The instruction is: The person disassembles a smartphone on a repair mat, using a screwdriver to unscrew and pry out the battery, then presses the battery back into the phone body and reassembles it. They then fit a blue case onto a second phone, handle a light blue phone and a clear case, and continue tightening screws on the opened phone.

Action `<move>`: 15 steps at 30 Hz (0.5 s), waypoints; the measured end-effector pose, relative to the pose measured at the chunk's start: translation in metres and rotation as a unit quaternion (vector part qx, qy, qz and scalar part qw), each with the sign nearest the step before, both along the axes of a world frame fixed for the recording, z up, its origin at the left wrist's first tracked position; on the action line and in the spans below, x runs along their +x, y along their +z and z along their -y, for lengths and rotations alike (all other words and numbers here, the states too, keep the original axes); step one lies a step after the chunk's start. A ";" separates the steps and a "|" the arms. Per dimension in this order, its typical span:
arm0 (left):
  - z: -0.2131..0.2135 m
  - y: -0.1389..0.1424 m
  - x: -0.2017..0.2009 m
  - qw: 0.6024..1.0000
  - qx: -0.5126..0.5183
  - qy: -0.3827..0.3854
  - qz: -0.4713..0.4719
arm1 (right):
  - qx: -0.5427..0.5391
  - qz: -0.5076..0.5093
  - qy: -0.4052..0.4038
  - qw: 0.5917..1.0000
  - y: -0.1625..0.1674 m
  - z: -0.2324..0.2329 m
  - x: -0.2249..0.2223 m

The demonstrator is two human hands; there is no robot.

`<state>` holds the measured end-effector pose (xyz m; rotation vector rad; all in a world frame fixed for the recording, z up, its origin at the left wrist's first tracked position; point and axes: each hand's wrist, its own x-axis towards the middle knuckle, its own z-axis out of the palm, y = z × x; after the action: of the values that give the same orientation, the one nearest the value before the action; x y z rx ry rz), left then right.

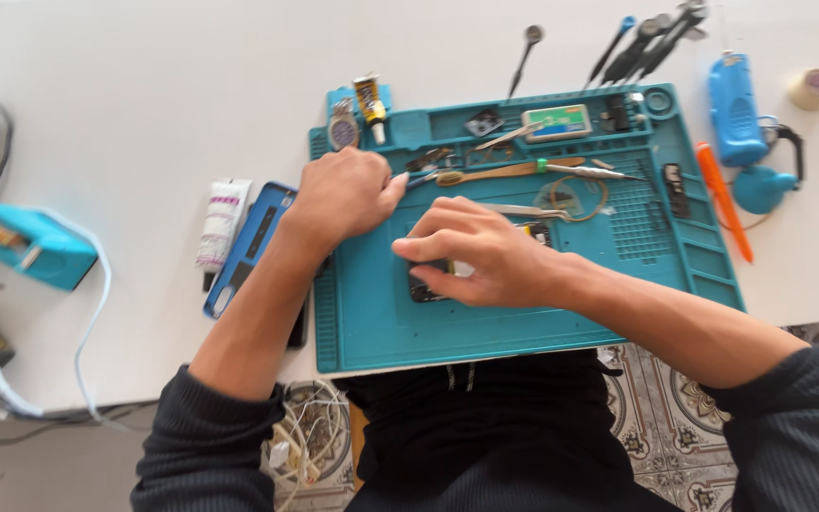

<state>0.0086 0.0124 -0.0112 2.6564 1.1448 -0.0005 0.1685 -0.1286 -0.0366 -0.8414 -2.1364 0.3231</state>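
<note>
Small electronics repair bench, teal silicone work mat (372, 322), screwdrivers (651, 43), tweezers (523, 210), white table (144, 114), patterned tile floor (656, 427)

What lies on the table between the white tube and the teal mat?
In the head view, a blue phone case lies between the white tube and the teal mat, with the left forearm crossing its lower end.

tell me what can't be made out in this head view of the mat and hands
- Dark device on the teal mat: mostly covered by the right hand.
- Left hand: its grip is hidden by the closed fist.
- Small parts in the tray: too small.
</note>
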 end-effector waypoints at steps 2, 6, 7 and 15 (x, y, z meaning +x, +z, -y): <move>-0.004 -0.006 0.003 1.000 -0.001 0.006 -0.003 | 0.014 -0.001 -0.001 1.000 -0.004 -0.004 0.003; -0.007 -0.012 0.006 1.000 -0.007 0.011 -0.023 | -0.006 -0.003 0.002 1.000 -0.010 -0.004 0.005; -0.008 -0.013 0.007 1.000 -0.006 0.011 -0.022 | -0.001 -0.002 0.003 1.000 -0.012 -0.004 0.005; -0.006 -0.016 0.012 0.998 -0.020 0.027 -0.047 | -0.042 -0.039 0.048 0.997 -0.007 0.001 0.010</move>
<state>0.0203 0.0187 -0.0267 2.6143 1.2318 -0.1379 0.1781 -0.1297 -0.0435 -0.7617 -2.1056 0.4909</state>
